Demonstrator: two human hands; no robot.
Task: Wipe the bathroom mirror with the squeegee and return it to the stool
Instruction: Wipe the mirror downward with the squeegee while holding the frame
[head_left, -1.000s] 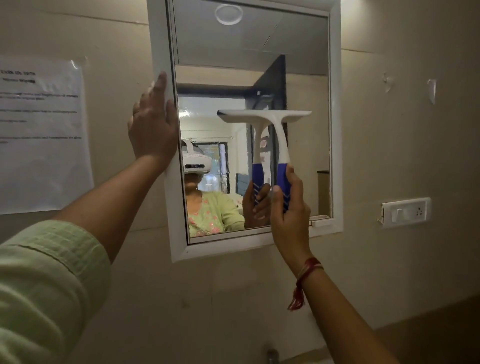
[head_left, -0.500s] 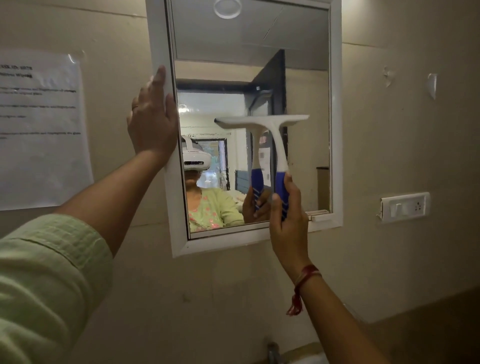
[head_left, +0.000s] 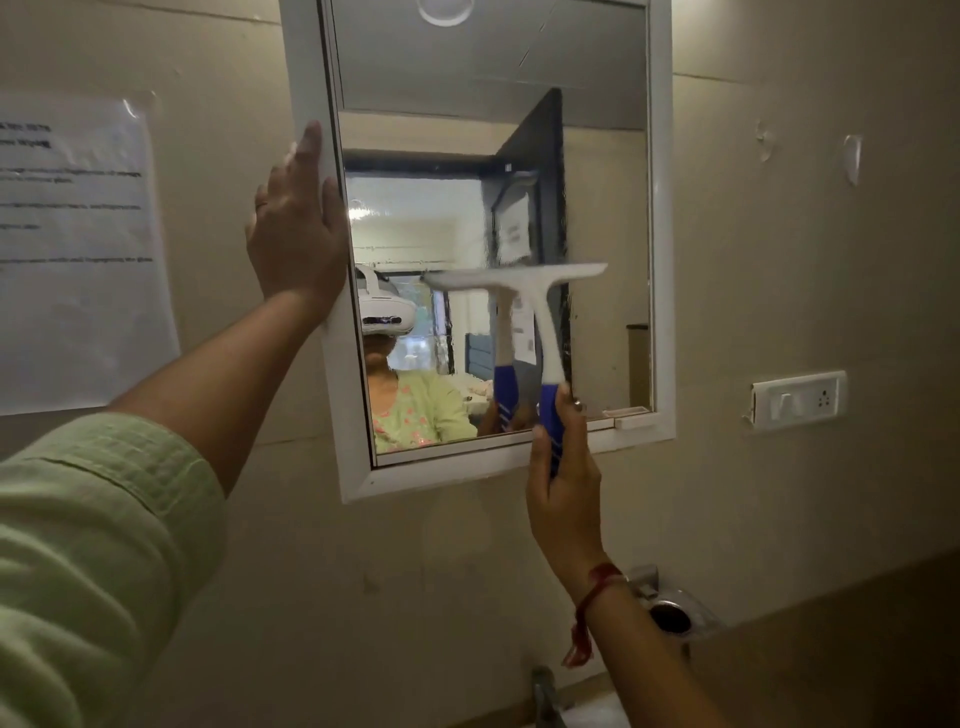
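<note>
Beige wall (head_left: 779, 260) bearing white-framed mirror (head_left: 662, 208), taped paper notice (head_left: 78, 249), switch plate (head_left: 798, 399).

Squeegee (head_left: 524, 291): white blade head and neck, blue grip with white stripes. Mirror (head_left: 662, 218) frame: white. Sleeve (head_left: 98, 545): pale green. Wrist thread (head_left: 589, 613): red. Wall (head_left: 805, 234): beige.

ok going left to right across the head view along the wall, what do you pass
paper notice → left hand on the mirror frame → squeegee held by the right hand → switch and socket plate
</note>
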